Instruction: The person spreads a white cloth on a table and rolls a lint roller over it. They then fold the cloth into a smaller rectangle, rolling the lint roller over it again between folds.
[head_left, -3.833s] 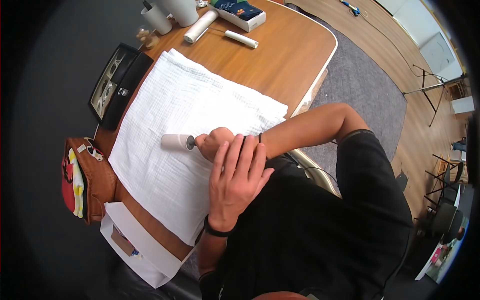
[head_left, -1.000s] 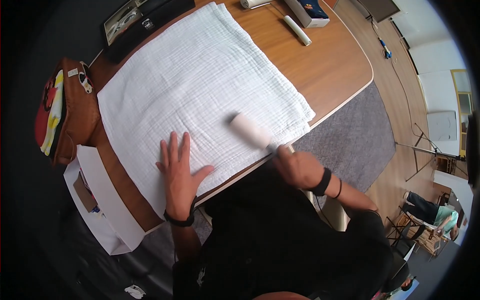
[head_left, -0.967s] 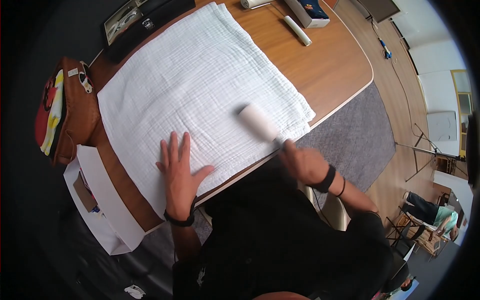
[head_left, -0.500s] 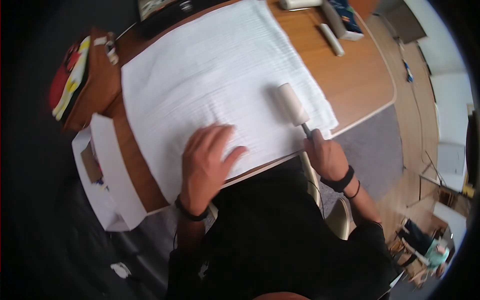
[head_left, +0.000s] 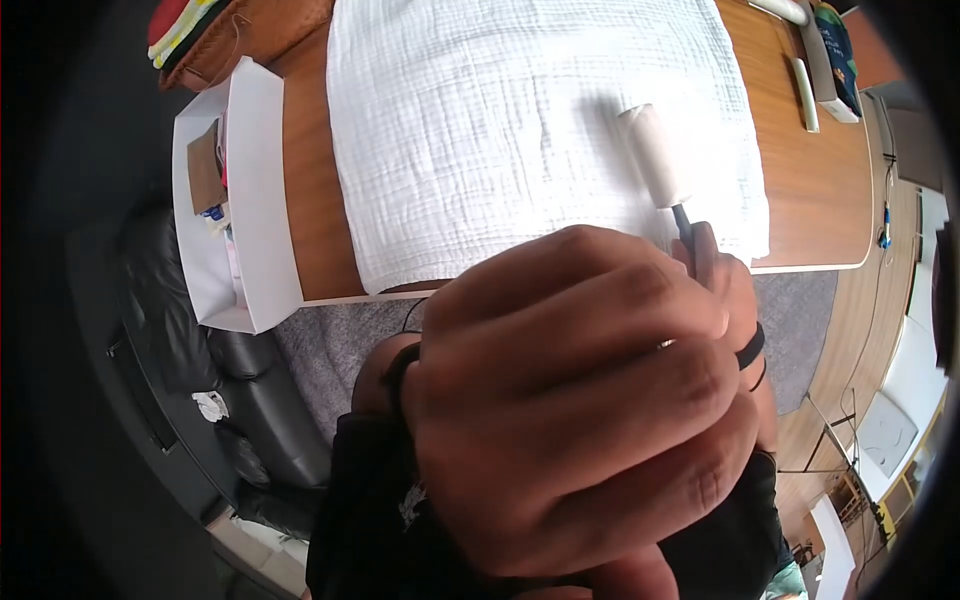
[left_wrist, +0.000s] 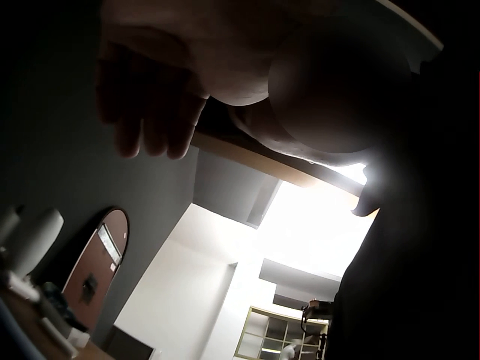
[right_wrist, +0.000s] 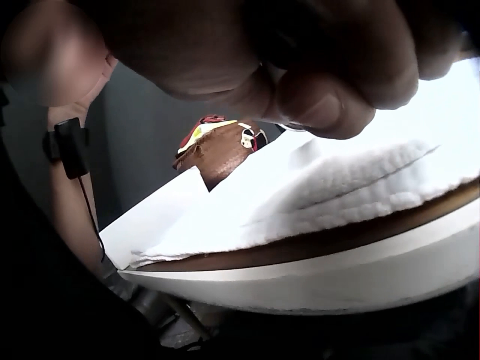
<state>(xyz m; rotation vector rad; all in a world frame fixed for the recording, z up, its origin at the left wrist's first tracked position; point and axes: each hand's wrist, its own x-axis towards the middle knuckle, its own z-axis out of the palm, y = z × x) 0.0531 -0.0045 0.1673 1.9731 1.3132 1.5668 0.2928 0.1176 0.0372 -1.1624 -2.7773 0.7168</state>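
A lint roller [head_left: 657, 155] with a pale cylinder and grey handle is over the right part of a white crinkled cloth [head_left: 460, 130]. My right hand [head_left: 738, 295] grips its handle near the table's front edge, partly hidden by the other hand. My left hand [head_left: 580, 400] is raised close to the head camera, its back filling the lower middle, fingers loosely bent. In the left wrist view the fingers of the left hand [left_wrist: 161, 90] hang down with nothing in them. The right wrist view shows the right hand [right_wrist: 337, 75] above the cloth's front edge.
An open white box [head_left: 265, 190] with small items stands at the table's left edge, before a brown leather bag [head_left: 265, 45]. At right lie a white tube [head_left: 805, 95] and a box with dark fabric [head_left: 838, 65]. A black sofa [head_left: 275, 400] is at lower left.
My left hand has risen from the cloth toward the head camera. My right hand still holds the lint roller, lifted from its earlier strokes. The view has swung, shifting the table rightward and up.
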